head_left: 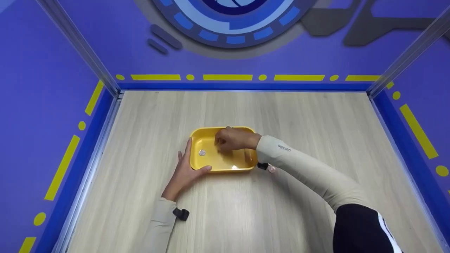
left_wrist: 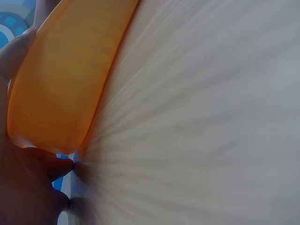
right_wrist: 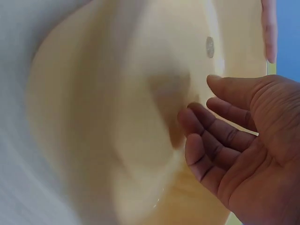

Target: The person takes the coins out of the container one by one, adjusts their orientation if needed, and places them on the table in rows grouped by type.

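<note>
A shallow yellow plastic container with rounded corners sits on the tabletop in the head view. My left hand grips its near left corner, the thumb over the front rim and the fingers along the left side. In the left wrist view the container's outer wall fills the space beside that hand. A round silver coin lies on the container's floor at the left. Over the middle of the container is my right hand, its fingers loosely bent, thumb apart, holding nothing in the right wrist view.
A pinkish coin-like disc lies on the wooden table just right of the container, close by the right wrist's black camera. Blue-purple panels with yellow marks wall the table at the back and sides.
</note>
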Action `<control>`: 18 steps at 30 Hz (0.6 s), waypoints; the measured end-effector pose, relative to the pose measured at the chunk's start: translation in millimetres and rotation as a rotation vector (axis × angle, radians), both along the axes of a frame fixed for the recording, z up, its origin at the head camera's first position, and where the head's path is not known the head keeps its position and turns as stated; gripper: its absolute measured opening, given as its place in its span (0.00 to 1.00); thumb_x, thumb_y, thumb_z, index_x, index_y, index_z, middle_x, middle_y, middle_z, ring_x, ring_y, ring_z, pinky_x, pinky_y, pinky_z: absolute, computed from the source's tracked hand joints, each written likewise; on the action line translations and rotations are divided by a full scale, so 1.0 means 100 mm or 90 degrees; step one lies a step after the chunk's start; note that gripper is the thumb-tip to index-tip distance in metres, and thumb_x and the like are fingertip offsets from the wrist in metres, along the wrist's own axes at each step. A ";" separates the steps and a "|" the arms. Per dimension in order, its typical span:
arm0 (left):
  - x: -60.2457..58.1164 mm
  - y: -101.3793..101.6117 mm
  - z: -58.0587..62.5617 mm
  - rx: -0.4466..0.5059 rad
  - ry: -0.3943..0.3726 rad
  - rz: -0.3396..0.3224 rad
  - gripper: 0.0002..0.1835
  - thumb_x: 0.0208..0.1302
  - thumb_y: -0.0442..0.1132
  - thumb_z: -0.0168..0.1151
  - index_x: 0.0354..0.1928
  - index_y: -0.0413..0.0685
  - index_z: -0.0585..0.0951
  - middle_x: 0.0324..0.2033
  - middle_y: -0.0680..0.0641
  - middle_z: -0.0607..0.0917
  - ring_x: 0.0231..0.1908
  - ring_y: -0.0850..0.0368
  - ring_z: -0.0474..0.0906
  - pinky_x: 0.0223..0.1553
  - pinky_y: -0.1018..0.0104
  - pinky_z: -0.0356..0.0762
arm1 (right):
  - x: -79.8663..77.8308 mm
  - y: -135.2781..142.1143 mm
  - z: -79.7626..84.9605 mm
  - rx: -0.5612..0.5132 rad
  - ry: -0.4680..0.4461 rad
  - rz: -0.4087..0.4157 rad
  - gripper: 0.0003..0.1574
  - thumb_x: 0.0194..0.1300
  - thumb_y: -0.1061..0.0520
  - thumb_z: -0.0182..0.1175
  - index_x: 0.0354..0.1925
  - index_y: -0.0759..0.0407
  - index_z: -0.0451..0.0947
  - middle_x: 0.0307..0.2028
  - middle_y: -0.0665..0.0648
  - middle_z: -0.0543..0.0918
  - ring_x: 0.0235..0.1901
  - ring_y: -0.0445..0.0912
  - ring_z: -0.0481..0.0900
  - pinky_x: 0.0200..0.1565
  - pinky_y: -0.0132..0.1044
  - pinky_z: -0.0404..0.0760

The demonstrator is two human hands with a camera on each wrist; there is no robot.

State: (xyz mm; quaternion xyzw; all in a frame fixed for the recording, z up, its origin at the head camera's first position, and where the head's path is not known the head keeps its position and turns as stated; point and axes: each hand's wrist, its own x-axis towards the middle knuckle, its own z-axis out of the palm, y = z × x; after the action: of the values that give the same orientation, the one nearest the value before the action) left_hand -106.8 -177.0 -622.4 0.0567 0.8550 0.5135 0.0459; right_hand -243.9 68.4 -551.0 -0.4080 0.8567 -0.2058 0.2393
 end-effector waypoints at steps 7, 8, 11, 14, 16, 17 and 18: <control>0.01 0.01 0.01 -0.005 -0.032 0.010 0.73 0.59 0.65 0.82 0.91 0.62 0.39 0.88 0.41 0.53 0.86 0.28 0.33 0.85 0.31 0.35 | -0.06 -0.11 0.02 -0.012 -0.037 0.040 0.18 0.76 0.60 0.70 0.60 0.66 0.86 0.49 0.60 0.91 0.41 0.46 0.83 0.47 0.38 0.87; 0.01 0.01 0.02 -0.005 -0.038 0.013 0.73 0.59 0.65 0.82 0.91 0.64 0.39 0.88 0.41 0.52 0.86 0.28 0.31 0.85 0.29 0.37 | -0.07 -0.13 0.03 -0.012 -0.039 0.045 0.18 0.76 0.61 0.70 0.60 0.66 0.86 0.48 0.59 0.91 0.39 0.46 0.83 0.45 0.37 0.86; 0.01 0.02 0.02 -0.002 -0.050 0.018 0.72 0.59 0.67 0.81 0.91 0.68 0.39 0.89 0.42 0.51 0.85 0.26 0.27 0.82 0.23 0.40 | -0.09 -0.18 0.02 -0.010 -0.043 0.052 0.17 0.76 0.62 0.68 0.59 0.66 0.86 0.43 0.57 0.89 0.35 0.44 0.81 0.39 0.34 0.83; 0.02 0.01 0.01 -0.001 -0.055 0.021 0.72 0.58 0.67 0.81 0.91 0.70 0.39 0.89 0.41 0.50 0.85 0.25 0.26 0.81 0.21 0.42 | -0.10 -0.24 -0.01 0.002 -0.044 0.063 0.17 0.77 0.62 0.67 0.60 0.64 0.87 0.40 0.55 0.87 0.32 0.43 0.79 0.35 0.32 0.79; 0.03 0.00 0.01 -0.003 -0.058 0.023 0.72 0.59 0.68 0.81 0.91 0.71 0.39 0.89 0.41 0.50 0.85 0.25 0.26 0.81 0.21 0.42 | -0.11 -0.29 -0.03 0.010 -0.040 0.070 0.16 0.77 0.61 0.67 0.60 0.63 0.87 0.37 0.53 0.85 0.31 0.43 0.78 0.35 0.31 0.78; 0.03 -0.01 0.01 -0.002 -0.060 0.025 0.72 0.58 0.68 0.81 0.91 0.72 0.38 0.89 0.41 0.50 0.85 0.26 0.26 0.81 0.22 0.42 | -0.11 -0.32 -0.03 0.013 -0.039 0.073 0.16 0.78 0.61 0.67 0.60 0.62 0.87 0.36 0.52 0.84 0.30 0.43 0.78 0.34 0.31 0.77; 0.03 -0.01 0.01 -0.003 -0.062 0.026 0.72 0.59 0.68 0.81 0.91 0.71 0.38 0.89 0.41 0.50 0.85 0.26 0.26 0.81 0.22 0.42 | -0.12 -0.34 -0.04 0.015 -0.036 0.075 0.14 0.78 0.60 0.67 0.58 0.61 0.88 0.34 0.52 0.83 0.30 0.42 0.78 0.34 0.31 0.77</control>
State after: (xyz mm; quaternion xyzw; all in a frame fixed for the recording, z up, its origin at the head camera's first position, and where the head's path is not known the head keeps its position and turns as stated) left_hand -103.8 -178.0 -621.6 0.0141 0.8537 0.5148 0.0773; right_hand -255.9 34.1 -555.2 -0.4490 0.8263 -0.1927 0.2800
